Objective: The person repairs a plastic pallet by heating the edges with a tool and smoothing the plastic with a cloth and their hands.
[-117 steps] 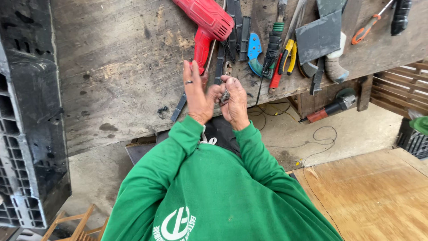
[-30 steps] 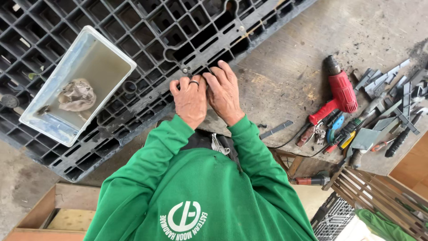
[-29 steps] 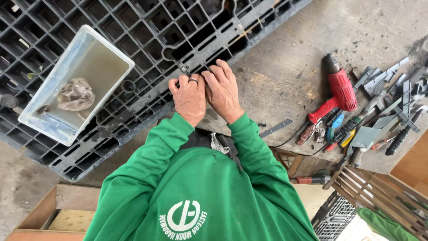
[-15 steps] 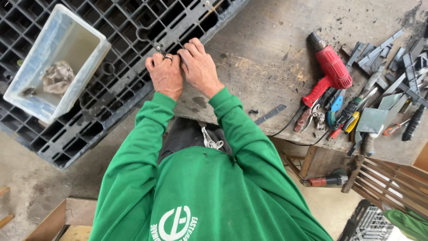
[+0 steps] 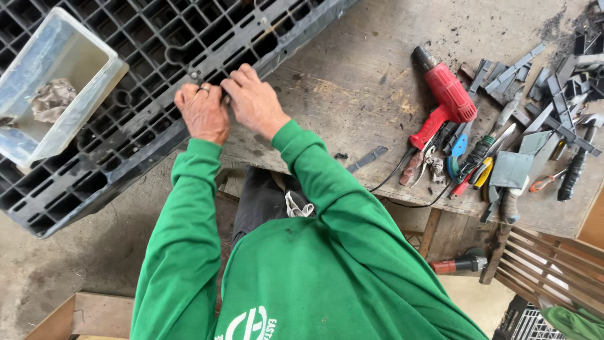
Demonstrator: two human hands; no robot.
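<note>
Both my hands rest together on the near edge of a black plastic grid pallet (image 5: 145, 135) that lies tilted over the left end of a worn wooden workbench (image 5: 352, 75). My left hand (image 5: 202, 114), with a ring on one finger, curls its fingers onto a pallet rib. Touching it on the right, my right hand (image 5: 253, 106) has its fingers bent over the same rib. Whatever sits under the fingertips is hidden. Green sleeves cover both arms.
A clear plastic tub (image 5: 94, 79) holding a crumpled rag (image 5: 53, 99) sits on the pallet at left. On the bench's right side lie a red power tool (image 5: 443, 94), pliers, cutters and several black plastic strips (image 5: 553, 88). A wooden slatted crate (image 5: 553, 264) stands below.
The view has swung from the tool pile to the pallet. My hands, earlier raised and working a small metal piece, now sit on the pallet edge and barely move over the last second.
</note>
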